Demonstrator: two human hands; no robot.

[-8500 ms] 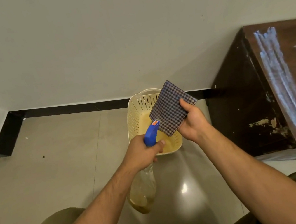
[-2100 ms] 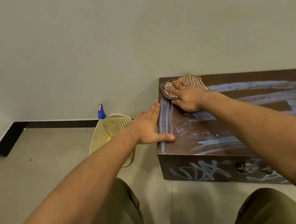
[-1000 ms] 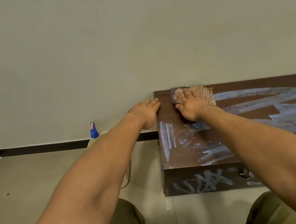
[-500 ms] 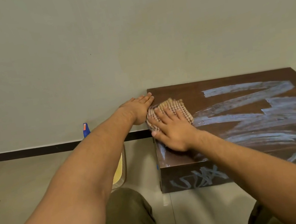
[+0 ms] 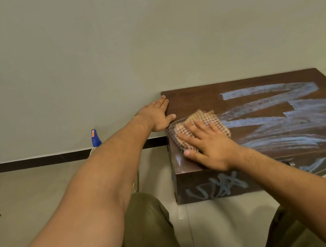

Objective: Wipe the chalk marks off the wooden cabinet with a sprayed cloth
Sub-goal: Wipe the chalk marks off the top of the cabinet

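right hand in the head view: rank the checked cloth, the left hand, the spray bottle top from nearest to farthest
1. checked cloth: directly under the right hand, on the cabinet top.
2. left hand: just beyond, at the cabinet's back left edge.
3. spray bottle top: farthest, off to the left by the wall.

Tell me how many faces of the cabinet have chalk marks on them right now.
2. The cabinet top has broad chalk marks right of the cloth; the front face has scribbles. Other faces are hidden.
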